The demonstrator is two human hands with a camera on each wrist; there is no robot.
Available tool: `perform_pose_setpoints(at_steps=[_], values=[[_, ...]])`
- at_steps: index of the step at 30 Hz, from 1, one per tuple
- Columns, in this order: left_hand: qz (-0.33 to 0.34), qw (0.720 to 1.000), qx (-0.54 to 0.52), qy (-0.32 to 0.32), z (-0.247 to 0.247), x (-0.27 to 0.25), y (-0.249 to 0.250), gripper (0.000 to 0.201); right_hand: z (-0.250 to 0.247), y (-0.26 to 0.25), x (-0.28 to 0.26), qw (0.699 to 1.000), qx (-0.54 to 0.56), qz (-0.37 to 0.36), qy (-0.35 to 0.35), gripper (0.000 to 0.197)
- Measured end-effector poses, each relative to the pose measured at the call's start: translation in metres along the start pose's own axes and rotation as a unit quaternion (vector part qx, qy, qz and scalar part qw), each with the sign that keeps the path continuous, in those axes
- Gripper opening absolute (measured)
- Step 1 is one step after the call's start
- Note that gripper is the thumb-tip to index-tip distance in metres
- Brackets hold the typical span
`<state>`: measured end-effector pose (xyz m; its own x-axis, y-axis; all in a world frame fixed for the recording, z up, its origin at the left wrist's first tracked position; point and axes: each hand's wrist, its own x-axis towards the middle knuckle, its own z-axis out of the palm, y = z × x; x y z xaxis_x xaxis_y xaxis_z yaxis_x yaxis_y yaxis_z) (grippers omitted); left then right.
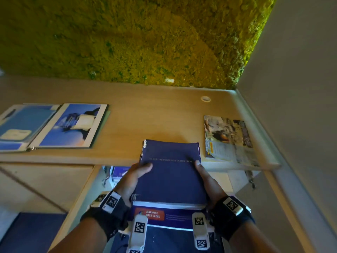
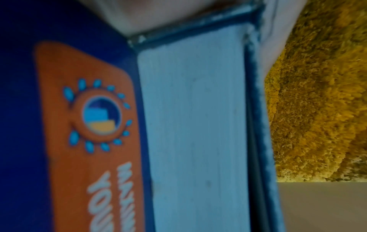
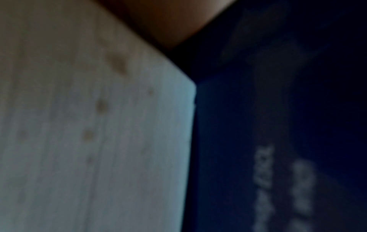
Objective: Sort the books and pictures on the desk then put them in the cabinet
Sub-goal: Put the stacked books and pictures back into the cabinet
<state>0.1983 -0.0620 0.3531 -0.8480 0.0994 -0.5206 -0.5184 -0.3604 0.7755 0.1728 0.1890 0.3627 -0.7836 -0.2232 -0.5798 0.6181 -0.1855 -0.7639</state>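
Both hands, left (image 1: 130, 179) and right (image 1: 207, 181), clamped the book stack (image 1: 171, 176) at the surface's (image 1: 164, 114) near edge. Gathering step, I'd say; next likely carrying it to the cabinet.

- We see a dark navy book (image 1: 171, 172) with pale lettering.
- Under it, our second book (image 1: 164, 216) is navy with an orange panel and white words.
- The pictures (image 1: 73, 125) are blue with white borders.
- The magazine (image 1: 228, 139) is a busy multicolour print.
- The wall panel (image 1: 127, 39) is mossy yellow-green.
- The desk (image 1: 155, 114) is pale wood.
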Motion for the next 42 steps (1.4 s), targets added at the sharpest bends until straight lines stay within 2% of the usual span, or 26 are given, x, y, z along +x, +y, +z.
perform_pose_setpoints(at_steps=[2,5,6,8,11,12,14,15,16,18,19,21,22,26,28,30,33,34,37,42], values=[[0.015,1.000,0.004,0.010,0.006,-0.020,-0.028,0.038,-0.011,0.020,-0.022,1.000,0.006,0.002,-0.009,0.048],[-0.012,1.000,-0.008,0.027,0.015,-0.050,-0.066,0.048,-0.029,0.049,-0.049,0.999,0.026,0.004,-0.025,0.041],[-0.013,1.000,-0.007,0.019,0.019,-0.059,-0.080,0.044,-0.036,0.060,-0.056,0.999,0.036,0.012,-0.021,0.039],[-0.019,0.998,0.011,0.056,0.024,-0.070,-0.112,0.039,-0.052,0.086,-0.065,0.998,0.040,0.038,-0.025,0.041],[-0.039,0.995,0.030,0.084,0.023,-0.075,-0.159,0.060,-0.075,0.128,-0.067,0.996,0.047,0.075,-0.028,0.045],[-0.046,0.995,0.028,0.085,0.020,-0.072,-0.174,0.056,-0.082,0.141,-0.065,0.995,0.041,0.085,-0.021,0.048],[-0.067,0.993,0.026,0.089,0.021,-0.065,-0.194,0.029,-0.095,0.165,-0.057,0.994,0.033,0.102,-0.015,0.052],[-0.068,0.993,0.024,0.096,0.019,-0.057,-0.203,0.022,-0.101,0.174,-0.048,0.994,0.029,0.108,-0.019,0.057],[-0.063,0.994,0.030,0.090,0.016,-0.047,-0.211,0.027,-0.105,0.182,-0.040,0.994,0.025,0.105,-0.019,0.066],[-0.037,0.994,0.060,0.080,0.014,-0.024,-0.217,0.054,-0.111,0.190,-0.021,0.995,0.026,0.096,-0.018,0.076],[-0.040,0.994,0.067,0.074,0.013,-0.013,-0.215,0.048,-0.113,0.193,-0.009,0.995,0.033,0.096,-0.016,0.068],[-0.040,0.994,0.081,0.059,0.007,0.017,-0.217,0.012,-0.116,0.193,0.017,0.994,0.036,0.100,-0.011,0.044],[-0.039,0.994,0.086,0.062,0.001,0.037,-0.217,0.009,-0.118,0.190,0.033,0.994,0.028,0.102,-0.001,0.042],[-0.049,0.996,0.071,0.027,-0.022,0.115,-0.211,0.040,-0.127,0.183,0.114,0.997,-0.002,0.074,0.014,0.045],[-0.036,0.997,0.069,0.026,-0.034,0.154,-0.206,0.047,-0.128,0.179,0.155,0.999,-0.013,0.049,0.020,0.047],[-0.015,0.996,0.083,0.029,-0.036,0.185,-0.195,0.040,-0.129,0.174,0.196,1.000,-0.019,0.015,0.017,0.046],[0.017,0.993,0.114,0.034,-0.040,0.230,-0.182,0.014,-0.135,0.168,0.263,0.999,-0.022,-0.031,0.010,0.048],[0.031,0.992,0.120,0.034,-0.043,0.245,-0.180,0.012,-0.137,0.165,0.283,0.999,-0.023,-0.044,0.008,0.050],[0.034,0.993,0.102,0.044,-0.053,0.282,-0.175,0.019,-0.140,0.161,0.337,0.996,-0.024,-0.081,-0.001,0.046],[0.075,0.990,0.099,0.070,-0.069,0.342,-0.178,0.035,-0.141,0.159,0.397,0.994,-0.010,-0.111,0.000,0.047]])
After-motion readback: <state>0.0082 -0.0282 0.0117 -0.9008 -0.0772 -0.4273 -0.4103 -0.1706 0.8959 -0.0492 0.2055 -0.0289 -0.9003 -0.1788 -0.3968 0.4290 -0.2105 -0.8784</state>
